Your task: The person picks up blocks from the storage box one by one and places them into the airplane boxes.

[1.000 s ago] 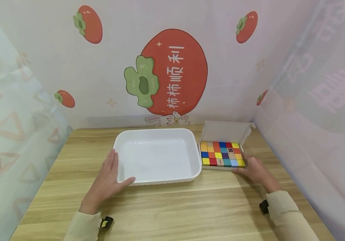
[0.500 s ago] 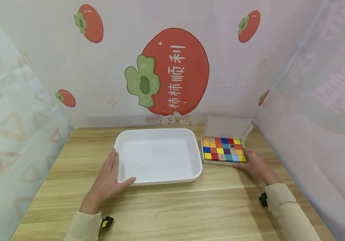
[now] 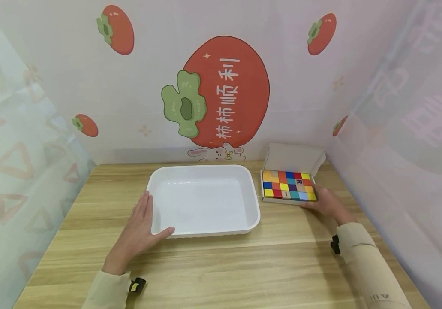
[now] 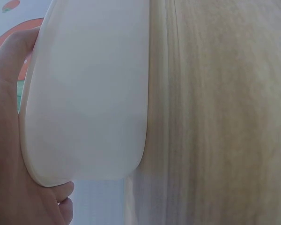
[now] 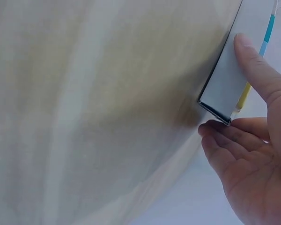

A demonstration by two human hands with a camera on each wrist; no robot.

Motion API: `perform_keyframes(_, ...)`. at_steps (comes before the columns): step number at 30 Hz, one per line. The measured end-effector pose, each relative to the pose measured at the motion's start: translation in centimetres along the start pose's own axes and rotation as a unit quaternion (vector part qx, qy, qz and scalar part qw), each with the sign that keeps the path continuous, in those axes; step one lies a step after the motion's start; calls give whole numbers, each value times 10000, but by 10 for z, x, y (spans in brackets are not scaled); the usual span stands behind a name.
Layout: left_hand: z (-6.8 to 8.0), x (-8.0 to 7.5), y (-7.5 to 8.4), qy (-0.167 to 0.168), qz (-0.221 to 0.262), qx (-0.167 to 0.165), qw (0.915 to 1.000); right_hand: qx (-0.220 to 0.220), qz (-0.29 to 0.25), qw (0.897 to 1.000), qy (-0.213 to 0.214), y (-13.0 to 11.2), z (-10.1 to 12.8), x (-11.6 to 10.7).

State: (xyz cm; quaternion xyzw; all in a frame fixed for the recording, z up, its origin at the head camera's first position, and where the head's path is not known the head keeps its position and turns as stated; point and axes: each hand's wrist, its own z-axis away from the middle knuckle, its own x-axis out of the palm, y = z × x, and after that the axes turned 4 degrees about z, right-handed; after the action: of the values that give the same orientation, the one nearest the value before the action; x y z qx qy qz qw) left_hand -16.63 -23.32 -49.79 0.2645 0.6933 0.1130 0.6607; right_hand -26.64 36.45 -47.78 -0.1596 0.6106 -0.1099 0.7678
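Observation:
A white rectangular tray (image 3: 201,229) stands on the wooden table in the head view. My left hand (image 3: 133,231) rests at its near left corner, fingers straight along the left side and thumb on the front rim; the left wrist view shows the hand (image 4: 9,136) against the tray's outer wall (image 4: 89,93). To the right of the tray lies an open cardboard box (image 3: 282,200) filled with coloured wooden blocks (image 3: 288,187). My right hand (image 3: 326,202) grips its near right corner. In the right wrist view, the thumb (image 5: 253,61) presses the box's front wall (image 5: 227,70).
The box's lid (image 3: 294,158) stands raised at the back, near the patterned curtain (image 3: 139,94). Curtains also hang at the left and right table edges. Bare wooden tabletop (image 3: 228,270) lies in front of the tray.
My right hand has pushed the box of blocks away from me and slightly right, so a gap now separates it from the tray. The left hand and tray have stayed in place.

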Motion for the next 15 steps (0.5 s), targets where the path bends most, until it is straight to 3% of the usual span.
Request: perform_keyframes(15,0,1,-1,-10,-21,-15,10000,63,-58,9998,-198,2,-29,-15)
